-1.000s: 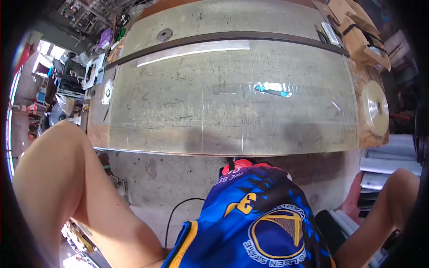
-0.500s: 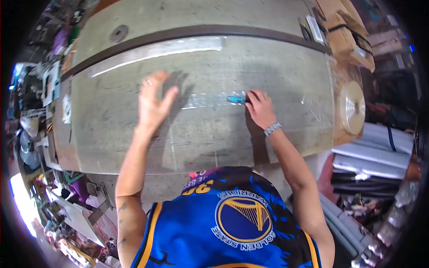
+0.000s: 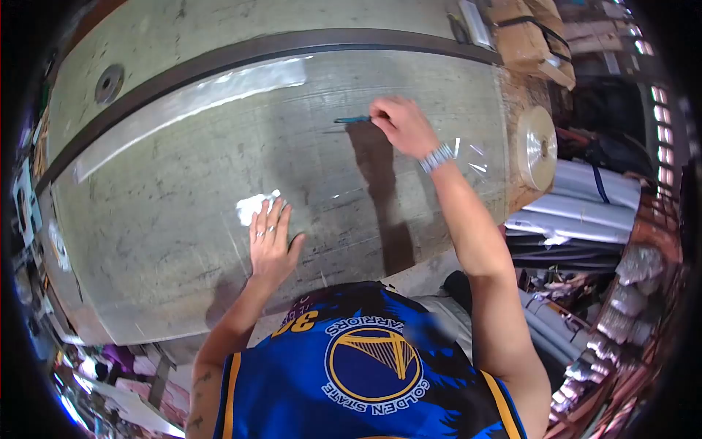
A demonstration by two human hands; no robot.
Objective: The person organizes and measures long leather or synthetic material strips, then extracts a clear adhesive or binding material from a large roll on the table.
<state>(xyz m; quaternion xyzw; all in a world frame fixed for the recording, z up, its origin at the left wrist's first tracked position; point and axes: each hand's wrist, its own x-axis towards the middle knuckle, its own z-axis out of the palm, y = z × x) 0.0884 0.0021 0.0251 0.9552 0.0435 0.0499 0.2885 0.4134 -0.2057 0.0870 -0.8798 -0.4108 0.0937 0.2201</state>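
Observation:
On the worktable [image 3: 314, 157], my left hand [image 3: 272, 238] lies flat with its fingers stretched out. Its fingertips touch a small shiny piece of clear plastic [image 3: 251, 209], partly hidden beneath them. Farther right and higher up, my right hand [image 3: 406, 126] is closed round the end of a slim teal utility knife [image 3: 352, 119]. The knife points left, just over the table, with its shadow below; its blade is too small to make out. Behind both hands lies a long clear plastic strip [image 3: 194, 108] alongside a dark bar [image 3: 256, 55].
A round metal disc [image 3: 110, 85] lies beyond the bar. At the right edge are a large roll of clear film [image 3: 537, 148] and a strapped cardboard box [image 3: 530, 40]. Plastic scraps [image 3: 475, 157] lie near my right wrist. Wrapped grey rolls [image 3: 585, 197] are stacked off the table's right side.
My left hand has come down flat onto the plastic, nearer my body. My right hand has moved away from me with the knife, off the clear strip it was over. The view has shifted.

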